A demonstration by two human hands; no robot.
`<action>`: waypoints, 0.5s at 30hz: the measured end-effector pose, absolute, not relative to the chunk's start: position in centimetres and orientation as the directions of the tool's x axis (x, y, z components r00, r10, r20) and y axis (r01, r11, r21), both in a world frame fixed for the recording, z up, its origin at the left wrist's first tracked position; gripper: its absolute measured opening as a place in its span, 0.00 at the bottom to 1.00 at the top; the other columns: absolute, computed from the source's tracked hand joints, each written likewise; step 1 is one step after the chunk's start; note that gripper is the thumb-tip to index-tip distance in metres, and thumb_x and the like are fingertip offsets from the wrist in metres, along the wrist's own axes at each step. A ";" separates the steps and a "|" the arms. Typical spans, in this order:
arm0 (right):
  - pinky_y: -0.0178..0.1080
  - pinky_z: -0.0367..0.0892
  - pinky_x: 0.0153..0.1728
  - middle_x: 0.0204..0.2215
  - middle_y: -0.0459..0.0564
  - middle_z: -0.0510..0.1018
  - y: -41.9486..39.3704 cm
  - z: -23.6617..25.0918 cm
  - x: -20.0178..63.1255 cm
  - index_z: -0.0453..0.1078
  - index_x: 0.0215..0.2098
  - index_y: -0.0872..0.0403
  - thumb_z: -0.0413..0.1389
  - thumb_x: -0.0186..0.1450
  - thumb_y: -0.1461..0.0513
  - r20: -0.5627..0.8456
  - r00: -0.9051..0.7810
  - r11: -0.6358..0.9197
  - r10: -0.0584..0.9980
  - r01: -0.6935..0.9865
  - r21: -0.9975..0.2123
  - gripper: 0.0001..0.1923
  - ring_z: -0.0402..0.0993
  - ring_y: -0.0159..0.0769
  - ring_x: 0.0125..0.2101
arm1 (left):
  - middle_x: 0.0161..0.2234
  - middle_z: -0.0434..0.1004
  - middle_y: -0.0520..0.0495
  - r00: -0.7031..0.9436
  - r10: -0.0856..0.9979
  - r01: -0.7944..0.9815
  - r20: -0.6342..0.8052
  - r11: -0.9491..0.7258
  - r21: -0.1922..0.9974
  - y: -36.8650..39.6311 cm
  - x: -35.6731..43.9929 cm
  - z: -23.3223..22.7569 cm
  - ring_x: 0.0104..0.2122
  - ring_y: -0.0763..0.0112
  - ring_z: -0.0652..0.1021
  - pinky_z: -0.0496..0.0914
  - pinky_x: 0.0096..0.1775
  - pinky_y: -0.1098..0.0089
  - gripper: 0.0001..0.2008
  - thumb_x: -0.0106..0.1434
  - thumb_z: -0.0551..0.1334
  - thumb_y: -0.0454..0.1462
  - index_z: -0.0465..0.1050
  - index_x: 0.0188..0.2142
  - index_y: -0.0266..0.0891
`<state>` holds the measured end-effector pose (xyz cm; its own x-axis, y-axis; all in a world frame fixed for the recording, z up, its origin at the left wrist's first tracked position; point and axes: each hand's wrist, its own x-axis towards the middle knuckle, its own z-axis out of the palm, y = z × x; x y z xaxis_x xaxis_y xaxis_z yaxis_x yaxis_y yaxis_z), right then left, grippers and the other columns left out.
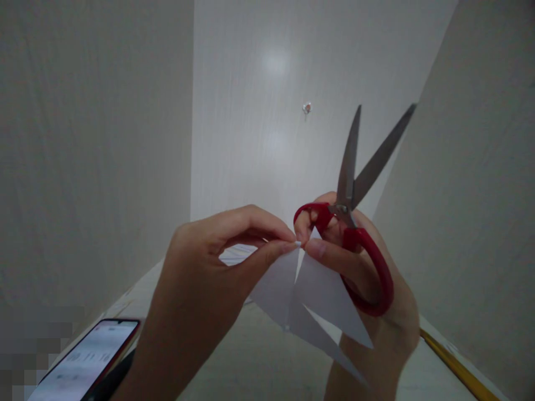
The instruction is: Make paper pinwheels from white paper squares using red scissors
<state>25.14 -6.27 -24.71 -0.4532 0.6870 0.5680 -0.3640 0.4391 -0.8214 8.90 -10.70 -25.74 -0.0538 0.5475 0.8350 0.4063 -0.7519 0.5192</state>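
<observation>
A piece of white paper, folded or cut into pointed flaps, hangs between my two hands. My left hand pinches its upper edge between thumb and fingers. Close beside it, the thumb and a finger of my right hand pinch the paper too. Red-handled scissors hang on my right hand, fingers through the handle loops. Their blades are spread apart and point up and away, clear of the paper. Part of the right fingers is hidden behind the paper and the handles.
A phone with a lit screen lies at the lower left, a dark object by its edge. A yellow, stick-like object lies at the lower right. Pale panels rise behind and on both sides of the table.
</observation>
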 end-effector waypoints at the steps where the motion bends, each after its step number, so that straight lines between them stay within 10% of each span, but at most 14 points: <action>1: 0.32 0.60 0.21 0.28 0.40 0.74 -6.2 -24.7 25.1 0.63 0.33 0.49 0.68 0.55 0.63 0.563 -0.456 0.436 0.689 -0.360 -0.825 0.17 0.66 0.29 0.24 | 0.27 0.81 0.63 -0.047 0.544 0.413 0.838 -0.753 0.512 -10.7 8.9 -25.8 0.26 0.81 0.78 0.70 0.30 0.83 0.11 0.58 0.67 0.28 0.78 0.27 0.48; 15: 0.32 0.66 0.25 0.30 0.42 0.75 -5.8 -24.6 25.4 0.63 0.33 0.49 0.71 0.53 0.63 0.601 -0.467 0.529 0.649 -0.292 -0.797 0.20 0.70 0.29 0.26 | 0.29 0.82 0.64 0.025 0.500 0.447 0.866 -0.780 0.438 -10.8 8.5 -25.5 0.28 0.80 0.78 0.70 0.34 0.84 0.11 0.58 0.68 0.28 0.78 0.28 0.49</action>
